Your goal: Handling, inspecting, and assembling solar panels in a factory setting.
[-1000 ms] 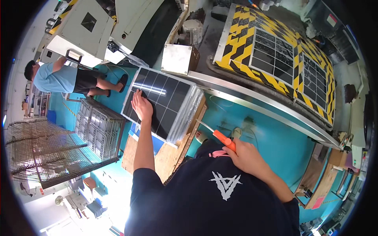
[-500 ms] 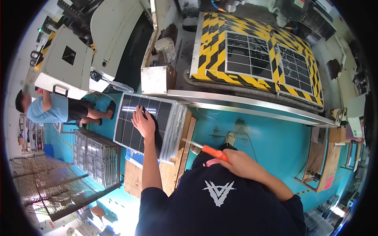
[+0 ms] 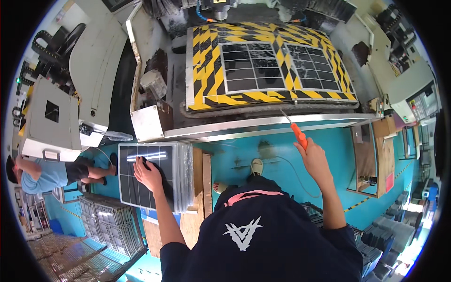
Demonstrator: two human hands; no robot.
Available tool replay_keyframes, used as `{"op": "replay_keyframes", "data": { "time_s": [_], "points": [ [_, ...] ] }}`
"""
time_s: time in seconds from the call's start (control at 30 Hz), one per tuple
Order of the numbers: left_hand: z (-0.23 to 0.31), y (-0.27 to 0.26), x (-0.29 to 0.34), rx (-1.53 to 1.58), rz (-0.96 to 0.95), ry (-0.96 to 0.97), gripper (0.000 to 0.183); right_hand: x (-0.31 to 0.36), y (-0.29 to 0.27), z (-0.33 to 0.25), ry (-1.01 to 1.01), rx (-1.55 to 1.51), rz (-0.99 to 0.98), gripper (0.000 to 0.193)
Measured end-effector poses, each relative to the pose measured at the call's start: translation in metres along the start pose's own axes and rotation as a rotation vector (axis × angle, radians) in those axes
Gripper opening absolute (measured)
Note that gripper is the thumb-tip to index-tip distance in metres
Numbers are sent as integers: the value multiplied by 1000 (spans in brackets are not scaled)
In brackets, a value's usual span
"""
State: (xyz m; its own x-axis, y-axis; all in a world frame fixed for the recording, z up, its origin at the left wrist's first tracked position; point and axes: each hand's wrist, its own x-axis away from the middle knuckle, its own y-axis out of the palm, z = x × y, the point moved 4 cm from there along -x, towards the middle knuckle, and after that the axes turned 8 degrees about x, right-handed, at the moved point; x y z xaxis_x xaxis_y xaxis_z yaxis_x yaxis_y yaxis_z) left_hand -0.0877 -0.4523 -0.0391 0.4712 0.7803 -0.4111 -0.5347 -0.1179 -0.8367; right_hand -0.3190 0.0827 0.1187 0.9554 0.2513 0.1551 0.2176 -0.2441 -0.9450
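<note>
My left hand [image 3: 148, 175] lies with its fingers stretched out on the top sheet of a stack of dark panels [image 3: 129, 188], which are marked with a light grid. Their edges show as a whitish layered pile at the stack's right side. In my right hand [image 3: 314, 162] is a tool with an orange handle and a thin metal shaft [image 3: 299, 135], its exact kind unclear. The shaft points up and left toward the machine's front edge, apart from it. Two gridded dark panels [image 3: 252, 66] [image 3: 314, 68] sit on the striped yellow-and-black machine bed [image 3: 206, 77], wet or whitish in places.
The stack rests on a wooden stand [image 3: 206, 183]. A metal ledge [image 3: 263, 123] runs along the machine front. At left, a person in a light blue shirt [image 3: 49, 175] stands beside a white cabinet [image 3: 51, 127]. Wire racks [image 3: 110, 221] stand at lower left; a wooden cart [image 3: 383, 164] at right.
My view has turned toward the machine bed. My right hand, holding the tool, has moved from my waist up and to the right, toward the ledge. My left hand still rests on the stack.
</note>
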Motion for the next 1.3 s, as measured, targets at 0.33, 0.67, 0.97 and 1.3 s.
{"op": "replay_keyframes", "data": {
  "time_s": [0.33, 0.67, 0.97, 1.3],
  "points": [
    [-2, 1, 0, -6, -20, -11, 37, -19, -8, 60, 199, 8, 77, 48],
    [-6, 4, 0, -11, -33, -17, 38, -42, -23, 95, 236, 91, 134, 50],
    [-6, 3, 0, -5, -37, -11, 39, -106, -33, 108, 207, -16, 171, 54],
    [-4, 1, 0, -6, -38, -16, 39, -97, -40, 125, 166, 159, 188, 52]
  ]
}}
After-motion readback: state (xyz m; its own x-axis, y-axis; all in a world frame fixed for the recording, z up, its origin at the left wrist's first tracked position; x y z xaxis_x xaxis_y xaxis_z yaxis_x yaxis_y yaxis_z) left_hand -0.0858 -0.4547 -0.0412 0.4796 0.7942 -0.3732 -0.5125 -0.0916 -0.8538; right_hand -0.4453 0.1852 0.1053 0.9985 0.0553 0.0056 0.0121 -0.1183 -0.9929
